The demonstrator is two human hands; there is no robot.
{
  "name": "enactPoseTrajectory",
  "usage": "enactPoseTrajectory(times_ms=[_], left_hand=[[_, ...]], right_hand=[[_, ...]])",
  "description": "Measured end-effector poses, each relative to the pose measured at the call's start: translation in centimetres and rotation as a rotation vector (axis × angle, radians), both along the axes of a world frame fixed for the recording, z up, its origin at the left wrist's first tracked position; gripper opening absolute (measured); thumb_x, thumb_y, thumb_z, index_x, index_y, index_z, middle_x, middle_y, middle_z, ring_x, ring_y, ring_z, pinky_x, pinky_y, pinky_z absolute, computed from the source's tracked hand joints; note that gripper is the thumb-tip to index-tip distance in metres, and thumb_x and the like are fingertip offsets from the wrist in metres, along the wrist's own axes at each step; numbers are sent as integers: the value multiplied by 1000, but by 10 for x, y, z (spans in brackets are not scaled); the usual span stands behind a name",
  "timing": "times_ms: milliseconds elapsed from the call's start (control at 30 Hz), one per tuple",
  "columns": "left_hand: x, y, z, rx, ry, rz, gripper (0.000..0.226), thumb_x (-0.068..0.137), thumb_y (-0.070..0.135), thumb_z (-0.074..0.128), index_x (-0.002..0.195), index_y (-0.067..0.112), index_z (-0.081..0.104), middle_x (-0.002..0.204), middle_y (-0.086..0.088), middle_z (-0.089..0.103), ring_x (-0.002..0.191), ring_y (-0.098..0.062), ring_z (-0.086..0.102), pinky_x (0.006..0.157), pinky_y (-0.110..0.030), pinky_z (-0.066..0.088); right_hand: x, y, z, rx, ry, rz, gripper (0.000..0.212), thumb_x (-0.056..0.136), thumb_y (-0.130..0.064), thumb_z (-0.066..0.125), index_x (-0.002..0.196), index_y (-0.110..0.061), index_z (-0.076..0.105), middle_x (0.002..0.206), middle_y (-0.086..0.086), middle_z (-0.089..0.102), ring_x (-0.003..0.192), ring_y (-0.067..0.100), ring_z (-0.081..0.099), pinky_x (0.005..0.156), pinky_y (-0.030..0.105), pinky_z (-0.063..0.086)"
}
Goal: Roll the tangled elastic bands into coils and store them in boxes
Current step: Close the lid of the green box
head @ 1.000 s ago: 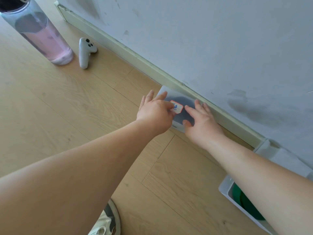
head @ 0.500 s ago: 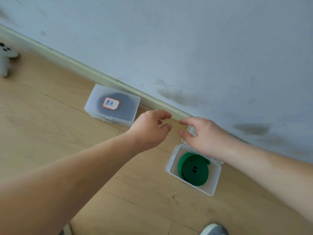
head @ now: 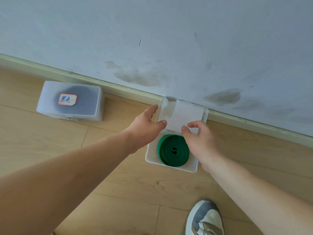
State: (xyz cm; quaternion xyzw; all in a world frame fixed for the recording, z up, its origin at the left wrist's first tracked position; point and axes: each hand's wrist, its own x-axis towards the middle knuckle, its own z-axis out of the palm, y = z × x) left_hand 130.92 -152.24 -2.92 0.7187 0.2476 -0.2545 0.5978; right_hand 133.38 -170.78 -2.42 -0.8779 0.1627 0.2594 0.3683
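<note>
A green elastic band (head: 174,150) lies rolled in a coil inside an open translucent white box (head: 171,167) on the wooden floor by the wall. Its clear lid (head: 184,112) stands up against the baseboard. My left hand (head: 145,123) holds the lid's left edge, fingers behind it and thumb on its front. My right hand (head: 201,141) hovers over the box's right side, its curled thumb and forefinger apart, their tips at the lid's lower part near the hinge. A second box (head: 84,106), closed, sits to the left with a dark coil showing through and a red-bordered label.
The baseboard (head: 118,87) and a stained grey-white wall run right behind both boxes. My shoe (head: 205,219) is on the floor at the bottom right, below the open box. Bare wooden floor lies between the two boxes.
Both hands left the closed labelled box and moved right to the box with the green coil. My view followed them; the bottle and controller are out of sight.
</note>
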Motion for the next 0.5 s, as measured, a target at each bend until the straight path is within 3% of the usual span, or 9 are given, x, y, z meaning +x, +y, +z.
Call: enactPoseTrajectory(times_ms=[67, 133, 200, 267, 367, 433, 500], left_hand=[[1, 6, 2, -40, 27, 59, 70, 102, 36, 60, 162, 34, 24, 164, 5, 35, 150, -15, 36, 112, -32, 31], [3, 16, 5, -63, 1, 167, 68, 103, 36, 58, 162, 32, 24, 154, 11, 45, 136, -9, 48, 104, -30, 30], [4, 29, 9, -89, -26, 267, 67, 103, 45, 55, 162, 36, 24, 146, 16, 49, 130, -5, 47, 104, -30, 28], [4, 41, 9, -110, -37, 322, 67, 101, 54, 52, 160, 40, 27, 155, 15, 43, 143, -12, 41, 114, -33, 28], [-3, 58, 11, -12, -62, 370, 67, 99, 60, 49, 160, 39, 29, 162, 12, 28, 145, -21, 41, 122, -47, 31], [-7, 67, 14, -11, -97, 410, 63, 101, 57, 47, 158, 34, 35, 160, 8, 36, 143, -19, 43, 120, -46, 35], [-14, 73, 18, -23, -91, 365, 54, 103, 58, 42, 149, 30, 52, 149, 7, 52, 137, -16, 49, 111, -35, 38]], right_hand=[[2, 7, 1, 33, -26, -7, 21, 92, -46, 64, 110, -39, 56, 126, -10, 54, 96, 13, 64, 84, 33, 50], [6, 12, 0, 49, -13, -11, 26, 89, -45, 67, 110, -40, 53, 128, -10, 53, 107, 18, 62, 94, 38, 49], [5, 17, 1, 71, 2, 16, 33, 89, -41, 70, 116, -38, 50, 127, -10, 51, 112, 16, 55, 95, 39, 46], [4, 21, 3, 109, -39, 61, 44, 90, -34, 73, 123, -38, 45, 127, -10, 53, 105, 12, 60, 93, 39, 51], [3, 33, 6, 200, -43, 103, 76, 92, -30, 75, 149, -40, 27, 122, -9, 58, 94, 0, 61, 87, 32, 50], [5, 44, 5, 201, 1, 168, 94, 93, -38, 73, 160, -40, 7, 124, -7, 55, 107, 6, 58, 99, 35, 46], [6, 50, -1, 50, -110, 309, 94, 92, -48, 69, 162, -36, 8, 131, -3, 43, 123, 16, 47, 109, 37, 41]])
